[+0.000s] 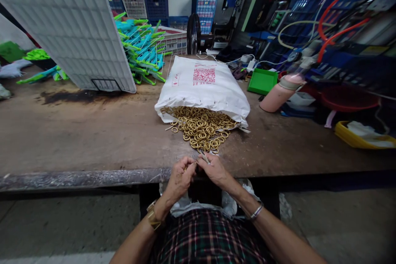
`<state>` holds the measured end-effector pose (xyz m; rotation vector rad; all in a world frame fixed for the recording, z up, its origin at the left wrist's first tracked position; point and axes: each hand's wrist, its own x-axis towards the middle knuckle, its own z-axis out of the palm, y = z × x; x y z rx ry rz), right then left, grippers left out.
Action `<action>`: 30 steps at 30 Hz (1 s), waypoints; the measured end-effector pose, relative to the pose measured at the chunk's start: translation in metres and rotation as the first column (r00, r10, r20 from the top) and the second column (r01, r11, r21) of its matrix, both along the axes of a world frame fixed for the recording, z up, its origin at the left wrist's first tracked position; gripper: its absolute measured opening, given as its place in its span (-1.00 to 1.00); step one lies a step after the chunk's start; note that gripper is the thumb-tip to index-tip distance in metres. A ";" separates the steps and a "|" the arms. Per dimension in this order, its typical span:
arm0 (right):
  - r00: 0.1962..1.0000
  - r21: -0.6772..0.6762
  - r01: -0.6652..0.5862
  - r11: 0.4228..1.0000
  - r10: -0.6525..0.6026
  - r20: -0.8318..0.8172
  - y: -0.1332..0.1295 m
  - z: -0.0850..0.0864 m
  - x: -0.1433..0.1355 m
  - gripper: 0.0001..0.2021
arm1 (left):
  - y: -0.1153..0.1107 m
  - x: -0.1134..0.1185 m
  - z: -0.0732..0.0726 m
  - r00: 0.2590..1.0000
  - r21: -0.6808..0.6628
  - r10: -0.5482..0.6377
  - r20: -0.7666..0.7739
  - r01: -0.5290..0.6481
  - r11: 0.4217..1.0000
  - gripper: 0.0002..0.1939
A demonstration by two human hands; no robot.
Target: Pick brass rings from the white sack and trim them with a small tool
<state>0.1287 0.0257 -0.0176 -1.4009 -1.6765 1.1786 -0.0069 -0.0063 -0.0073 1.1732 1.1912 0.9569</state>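
Head view, left hand (pixel 179 177), fingers pressed together, contents unclear, right hand (pixel 218 172) pinching blurred metal piece (pixel 204 158), rings (pixel 201 128) part-hidden

Free passage across left front tabletop (pixel 77 140); barriers beyond: grey panel (pixel 74 29), white sack (pixel 182 84).

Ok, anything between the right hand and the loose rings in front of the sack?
Nothing visible. The right hand is at the table's front edge, beside the near tip of the gold rings spilling from the white sack's mouth. It does hold a slim grey item.
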 end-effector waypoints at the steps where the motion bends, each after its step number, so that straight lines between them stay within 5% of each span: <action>1: 1.000 0.000 -0.002 1.000 0.002 -0.004 0.000 0.000 0.000 -0.73 | 0.000 0.000 0.001 1.000 -0.012 -0.003 0.004 0.003 1.000 -0.75; 13: 0.999 -0.052 0.039 0.998 -0.039 0.010 -0.001 0.002 0.001 -0.73 | 0.000 0.000 0.004 1.000 -0.035 -0.014 -0.012 0.013 0.999 -0.74; 30: 0.999 0.043 -0.004 0.999 0.002 0.041 -0.002 0.002 0.000 -0.74 | -0.001 -0.001 0.000 1.000 -0.043 0.012 0.028 -0.010 0.999 -0.74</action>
